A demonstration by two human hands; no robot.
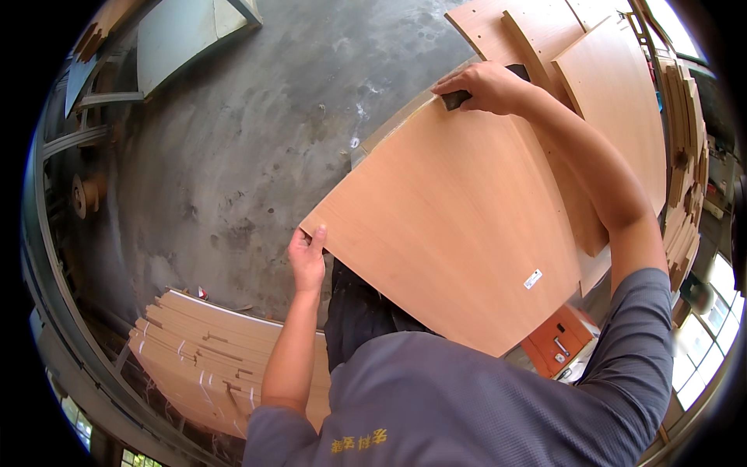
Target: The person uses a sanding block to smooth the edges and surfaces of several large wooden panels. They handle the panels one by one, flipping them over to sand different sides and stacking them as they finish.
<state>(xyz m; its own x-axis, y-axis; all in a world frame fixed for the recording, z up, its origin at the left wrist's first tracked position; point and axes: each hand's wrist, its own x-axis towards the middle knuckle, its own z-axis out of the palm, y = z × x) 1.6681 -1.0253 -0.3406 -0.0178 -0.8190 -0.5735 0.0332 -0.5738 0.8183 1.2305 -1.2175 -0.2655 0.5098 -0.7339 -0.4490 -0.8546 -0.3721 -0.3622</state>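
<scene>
A large light-brown wooden panel (436, 226) with a small white label (532, 279) lies across the middle in front of me. My left hand (309, 253) grips its left corner, thumb on top and fingers curled below the edge. My right hand (489, 87) is closed over a dark block (457, 100) at the panel's far edge. Most of the block is hidden under the hand; whether it is a sanding block I cannot tell.
More wooden boards (615, 86) lie at the far right, partly under the panel. A stack of panels (210, 354) stands at the lower left. An orange box (556, 342) sits near my right side. Metal framing (78, 144) and a spool (88, 196) are at the left.
</scene>
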